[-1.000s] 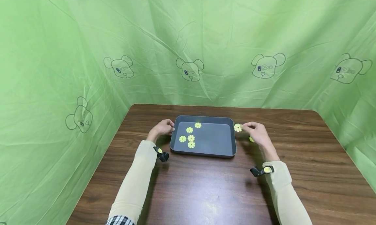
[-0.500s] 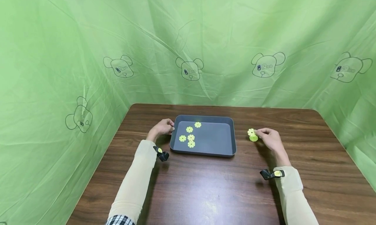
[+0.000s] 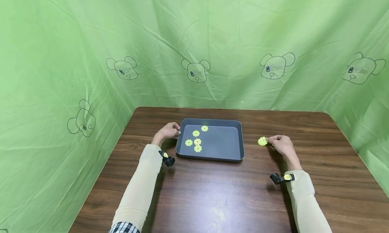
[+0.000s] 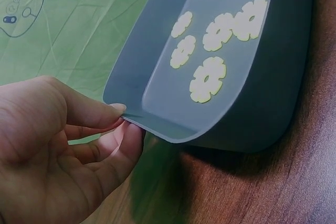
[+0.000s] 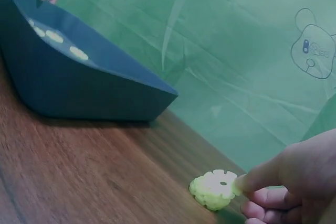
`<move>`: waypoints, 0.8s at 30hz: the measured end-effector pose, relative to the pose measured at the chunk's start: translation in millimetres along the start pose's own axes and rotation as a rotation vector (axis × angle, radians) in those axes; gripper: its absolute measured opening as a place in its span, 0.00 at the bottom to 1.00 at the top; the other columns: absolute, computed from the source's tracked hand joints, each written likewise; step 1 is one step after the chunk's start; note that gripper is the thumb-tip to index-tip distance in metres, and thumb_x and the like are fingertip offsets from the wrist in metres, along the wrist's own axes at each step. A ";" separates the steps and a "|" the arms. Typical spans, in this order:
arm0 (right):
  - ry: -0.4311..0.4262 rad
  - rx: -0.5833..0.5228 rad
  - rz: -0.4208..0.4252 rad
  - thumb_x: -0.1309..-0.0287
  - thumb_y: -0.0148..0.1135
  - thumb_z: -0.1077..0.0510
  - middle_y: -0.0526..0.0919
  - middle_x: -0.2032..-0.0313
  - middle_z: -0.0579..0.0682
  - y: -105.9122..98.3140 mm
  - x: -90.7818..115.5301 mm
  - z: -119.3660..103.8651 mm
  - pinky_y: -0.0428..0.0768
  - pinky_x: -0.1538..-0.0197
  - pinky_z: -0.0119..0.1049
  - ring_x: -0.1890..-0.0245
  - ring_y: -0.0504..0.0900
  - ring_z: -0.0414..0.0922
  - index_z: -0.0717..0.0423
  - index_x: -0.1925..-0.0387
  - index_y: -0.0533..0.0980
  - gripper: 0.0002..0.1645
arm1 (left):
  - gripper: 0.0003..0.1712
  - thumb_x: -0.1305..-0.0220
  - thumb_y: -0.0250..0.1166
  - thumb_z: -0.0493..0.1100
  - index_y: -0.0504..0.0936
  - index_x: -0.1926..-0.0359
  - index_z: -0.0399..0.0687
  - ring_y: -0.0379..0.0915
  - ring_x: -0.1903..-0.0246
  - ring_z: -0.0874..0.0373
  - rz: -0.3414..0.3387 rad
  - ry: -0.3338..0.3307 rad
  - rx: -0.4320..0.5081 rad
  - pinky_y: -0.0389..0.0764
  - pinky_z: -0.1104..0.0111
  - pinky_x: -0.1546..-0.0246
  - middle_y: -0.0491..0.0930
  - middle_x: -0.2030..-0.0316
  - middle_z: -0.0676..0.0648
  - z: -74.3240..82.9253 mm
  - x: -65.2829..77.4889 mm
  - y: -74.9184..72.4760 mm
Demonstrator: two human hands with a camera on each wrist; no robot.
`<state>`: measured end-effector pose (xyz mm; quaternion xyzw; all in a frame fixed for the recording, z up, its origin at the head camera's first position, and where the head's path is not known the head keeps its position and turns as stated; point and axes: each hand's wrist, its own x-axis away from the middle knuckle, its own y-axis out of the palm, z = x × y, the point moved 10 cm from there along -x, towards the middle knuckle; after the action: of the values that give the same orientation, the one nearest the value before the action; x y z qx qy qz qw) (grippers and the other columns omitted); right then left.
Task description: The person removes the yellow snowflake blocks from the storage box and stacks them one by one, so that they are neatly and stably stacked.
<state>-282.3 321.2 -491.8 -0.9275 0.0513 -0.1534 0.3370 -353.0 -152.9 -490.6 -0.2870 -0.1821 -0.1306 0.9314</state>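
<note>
My left hand pinches the left rim of a dark grey rectangular pan, thumb on top and fingers beneath, as the left wrist view shows. Several yellow notched interlocking discs lie flat toward the left side of the pan. On the table to the right of the pan is a small pile of the same discs. My right hand pinches the edge of a notched disc that lies over this pile. The far fingers of that hand are partly hidden in the right wrist view.
The brown wood-grain table carries the pan and the pile. A green cloth with printed bear heads hangs behind the table and along its sides. Black wrist cameras sit on both sleeves.
My right hand has moved right from beside the pan's right rim, bringing its notched disc down over the pile. The left hand and the pan have stayed put.
</note>
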 end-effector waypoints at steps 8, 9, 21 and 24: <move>0.015 0.063 0.021 0.39 0.57 0.46 0.80 0.74 0.48 2.0 -4.6 3.9 0.69 0.67 0.32 0.69 0.72 0.44 0.64 0.54 0.80 0.25 | 0.11 0.36 0.56 0.31 0.70 0.53 0.33 0.75 0.65 0.54 0.007 0.010 -0.006 0.83 0.62 0.56 0.71 0.62 0.42 4.7 3.0 -0.8; 0.015 0.066 0.022 0.39 0.57 0.46 0.80 0.74 0.48 2.1 -4.4 3.4 0.69 0.67 0.32 0.69 0.72 0.44 0.64 0.54 0.80 0.25 | 0.11 0.36 0.56 0.31 0.70 0.53 0.33 0.75 0.65 0.53 0.009 0.012 -0.011 0.83 0.62 0.56 0.71 0.62 0.42 5.3 3.3 -1.0; 0.029 0.078 0.017 0.38 0.57 0.49 0.79 0.77 0.46 3.6 -3.8 0.9 0.70 0.67 0.32 0.71 0.73 0.44 0.65 0.56 0.79 0.23 | 0.12 0.39 0.59 0.32 0.71 0.54 0.34 0.77 0.68 0.54 0.028 0.027 -0.054 0.84 0.61 0.56 0.72 0.62 0.42 7.9 3.0 -2.6; 0.028 0.087 0.022 0.38 0.57 0.48 0.78 0.79 0.44 3.5 -4.8 1.2 0.69 0.68 0.33 0.71 0.73 0.45 0.65 0.56 0.79 0.22 | 0.13 0.39 0.59 0.32 0.72 0.53 0.33 0.76 0.69 0.55 0.031 0.036 -0.066 0.84 0.62 0.57 0.72 0.62 0.42 8.2 2.9 -3.0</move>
<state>-286.4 320.3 -496.2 -0.9091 0.0593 -0.1648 0.3780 -353.6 -151.0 -481.7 -0.3180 -0.1566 -0.1270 0.9264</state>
